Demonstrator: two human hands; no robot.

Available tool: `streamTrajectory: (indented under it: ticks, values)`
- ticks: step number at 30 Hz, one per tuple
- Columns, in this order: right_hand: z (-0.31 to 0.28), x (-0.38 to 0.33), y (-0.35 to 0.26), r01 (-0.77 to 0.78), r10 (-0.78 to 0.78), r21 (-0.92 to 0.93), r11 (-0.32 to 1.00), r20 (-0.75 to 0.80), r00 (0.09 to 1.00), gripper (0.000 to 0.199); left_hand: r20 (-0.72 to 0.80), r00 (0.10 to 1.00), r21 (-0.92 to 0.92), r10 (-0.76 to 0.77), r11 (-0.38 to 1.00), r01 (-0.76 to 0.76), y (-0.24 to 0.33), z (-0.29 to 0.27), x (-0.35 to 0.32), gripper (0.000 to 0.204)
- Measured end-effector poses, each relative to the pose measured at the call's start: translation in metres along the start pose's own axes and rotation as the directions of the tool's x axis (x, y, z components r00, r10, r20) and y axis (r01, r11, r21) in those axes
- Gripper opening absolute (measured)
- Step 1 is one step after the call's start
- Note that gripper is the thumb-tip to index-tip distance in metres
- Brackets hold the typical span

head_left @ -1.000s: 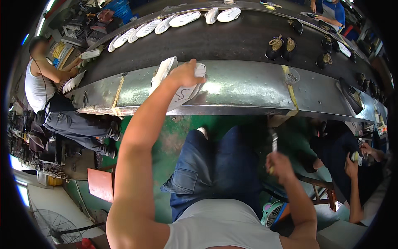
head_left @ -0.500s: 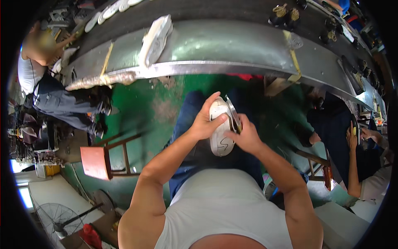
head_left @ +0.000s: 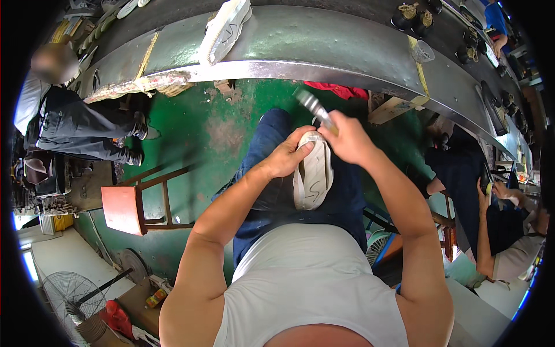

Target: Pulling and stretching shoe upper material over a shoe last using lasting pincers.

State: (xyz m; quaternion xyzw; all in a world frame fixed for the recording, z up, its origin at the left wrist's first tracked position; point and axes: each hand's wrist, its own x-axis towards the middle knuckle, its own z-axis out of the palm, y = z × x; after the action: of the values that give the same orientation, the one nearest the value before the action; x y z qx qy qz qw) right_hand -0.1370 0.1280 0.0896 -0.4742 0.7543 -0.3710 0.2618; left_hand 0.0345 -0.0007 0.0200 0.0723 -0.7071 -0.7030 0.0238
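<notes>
A white shoe [head_left: 313, 179] lies sole-up on my lap, over my blue jeans. My left hand [head_left: 287, 157] grips its toe end from the left. My right hand [head_left: 347, 137] is closed around a grey metal tool [head_left: 313, 106] whose end points up and away above the shoe. A second white shoe [head_left: 226, 30] rests on the grey metal bench [head_left: 324, 46] ahead of me.
A seated person [head_left: 63, 115] works at the bench on my left, another person [head_left: 491, 220] on my right. A red wooden stool [head_left: 134, 203] stands on the green floor at left. A fan [head_left: 72, 295] sits at lower left. Dark small parts line the bench's far right.
My left hand came back from the bench, where it had touched a shoe, and both hands met over my lap on a white shoe. The tool in my right hand is now raised above it.
</notes>
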Motion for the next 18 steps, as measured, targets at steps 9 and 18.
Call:
streamTrajectory:
  ticks: [9, 18]
  values:
    - [0.006, -0.117, 0.0, -0.428, 0.292, 0.408, 0.807, 0.354, 0.888, 0.03, -0.176, 0.981, -0.263, -0.086, 0.964, 0.037, -0.014, -0.002, -0.001, 0.042]
    - [0.017, -0.103, -0.004, -0.542, 0.314, 0.698, 0.468, 0.442, 0.84, 0.022, -0.11, 0.99, -0.305, -0.091, 0.951, 0.054, -0.003, 0.006, 0.012, 0.041]
